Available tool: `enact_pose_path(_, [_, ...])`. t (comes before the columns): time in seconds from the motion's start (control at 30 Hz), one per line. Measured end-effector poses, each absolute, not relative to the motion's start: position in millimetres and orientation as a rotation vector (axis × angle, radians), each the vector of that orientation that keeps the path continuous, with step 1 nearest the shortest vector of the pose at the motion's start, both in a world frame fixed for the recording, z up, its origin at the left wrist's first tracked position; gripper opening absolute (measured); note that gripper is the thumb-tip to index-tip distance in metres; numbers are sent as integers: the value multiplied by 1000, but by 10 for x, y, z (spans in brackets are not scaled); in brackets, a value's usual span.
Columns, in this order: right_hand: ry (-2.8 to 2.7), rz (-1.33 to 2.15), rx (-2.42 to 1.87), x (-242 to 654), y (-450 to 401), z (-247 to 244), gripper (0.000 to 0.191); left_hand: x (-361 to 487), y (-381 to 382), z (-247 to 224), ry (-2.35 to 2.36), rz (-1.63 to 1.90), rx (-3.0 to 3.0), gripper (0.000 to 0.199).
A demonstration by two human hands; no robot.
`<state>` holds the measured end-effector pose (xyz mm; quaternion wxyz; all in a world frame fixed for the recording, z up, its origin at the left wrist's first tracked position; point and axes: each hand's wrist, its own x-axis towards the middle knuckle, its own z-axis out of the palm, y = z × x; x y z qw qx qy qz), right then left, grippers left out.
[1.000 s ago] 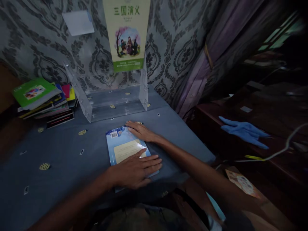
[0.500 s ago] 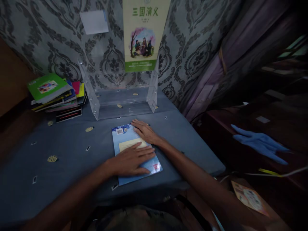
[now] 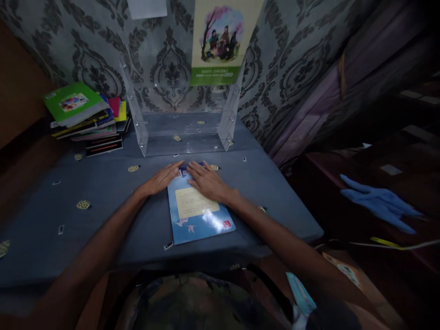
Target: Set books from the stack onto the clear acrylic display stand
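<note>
A blue book (image 3: 202, 229) lies flat on the table near its front edge, back cover up, with a cream text panel, a small red mark and a barcode at its far end. My left hand (image 3: 162, 178) rests at the book's far left corner, fingers stretched out and partly over the cover. Flat on the far right part of the cover lies my right hand (image 3: 208, 182), fingers extended, hiding some of the panel and the far edge. Neither hand is wrapped round anything.
Behind the book stands a clear acrylic stand (image 3: 187, 144), with a cream and green book (image 3: 223, 46) at its upper right. Several stacked books (image 3: 80, 114) sit at the back left. On a dark surface to the right is a blue glove (image 3: 381, 201). A purple curtain (image 3: 309, 119) hangs beside the table.
My left hand has slid from the middle of the cover to the far left corner, uncovering the text panel. My right hand stays on the far part. The camera view has tilted down.
</note>
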<state>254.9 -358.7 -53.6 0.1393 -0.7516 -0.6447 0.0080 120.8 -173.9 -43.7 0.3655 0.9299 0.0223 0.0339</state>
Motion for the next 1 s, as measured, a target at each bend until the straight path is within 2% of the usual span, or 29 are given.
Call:
enact_pose_path(0.13, [-1937, 55, -2107, 1914, -3528, -555, 68, 1192, -1728, -429, 105, 127, 2244, 82])
enact_pose_path(0.27, [-1983, 42, -2031, 1401, -3593, -557, 74, 1181, -1754, -409, 96, 100, 2375, 82])
enact_pose_path(0.5, [-1960, 26, -2055, 1293, -3700, -401, 64, 1160, -1835, -433, -74, 55, 2701, 74])
enact_pose_path(1.0, [-1974, 9, -1978, 1350, -3933, -506, 50, 1161, -1805, -457, -120, 25, 2772, 68])
